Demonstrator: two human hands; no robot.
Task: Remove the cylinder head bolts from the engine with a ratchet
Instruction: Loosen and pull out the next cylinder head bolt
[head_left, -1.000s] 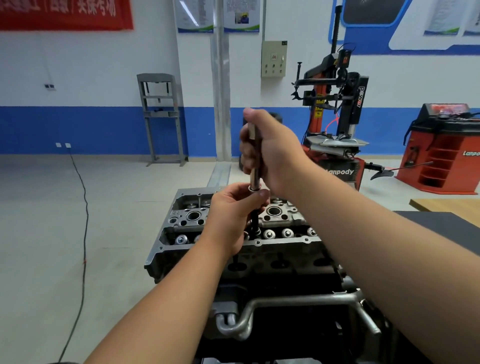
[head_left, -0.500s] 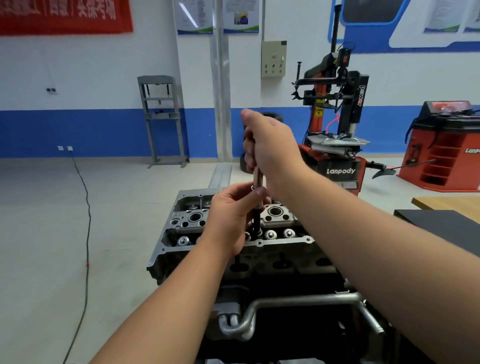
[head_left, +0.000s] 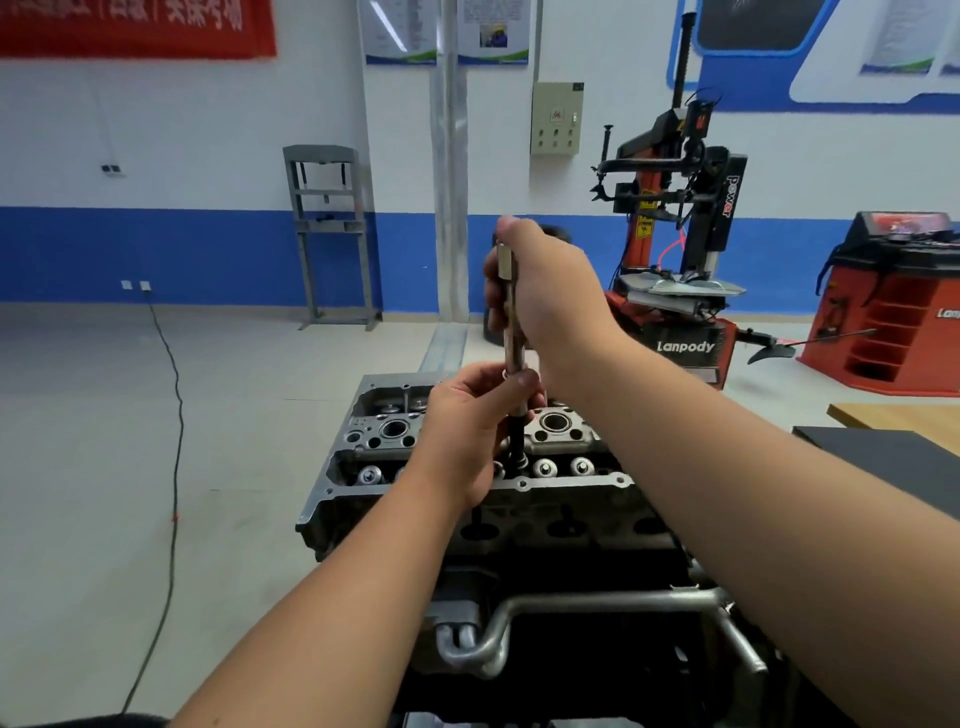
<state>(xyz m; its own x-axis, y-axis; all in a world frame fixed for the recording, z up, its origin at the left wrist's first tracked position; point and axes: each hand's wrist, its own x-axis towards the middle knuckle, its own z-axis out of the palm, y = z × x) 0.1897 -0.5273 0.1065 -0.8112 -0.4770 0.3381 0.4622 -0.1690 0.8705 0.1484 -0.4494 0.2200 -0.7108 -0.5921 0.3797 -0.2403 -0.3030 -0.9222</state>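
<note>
The grey cylinder head (head_left: 566, 434) sits on top of the engine in the middle of the view. A long steel extension bar (head_left: 511, 322) stands upright over it. My right hand (head_left: 550, 296) grips the bar's upper part. Below it, my left hand (head_left: 467, 426) pinches a long dark cylinder head bolt (head_left: 517, 439) just under the bar's lower end. The bolt's lower end reaches down into the head between the valve springs. The ratchet handle itself is hidden by my right hand.
Steel coolant pipes (head_left: 571, 616) run across the engine's front. A red tyre changer (head_left: 675, 249) and a red balancing machine (head_left: 898, 306) stand behind to the right. A grey press frame (head_left: 330, 234) stands at the wall. A black cable (head_left: 174, 467) lies on the floor. A dark mat (head_left: 893, 457) lies at right.
Both hands and the bar have risen a little, drawing the bolt slightly higher out of the head. The camera has tilted slightly.
</note>
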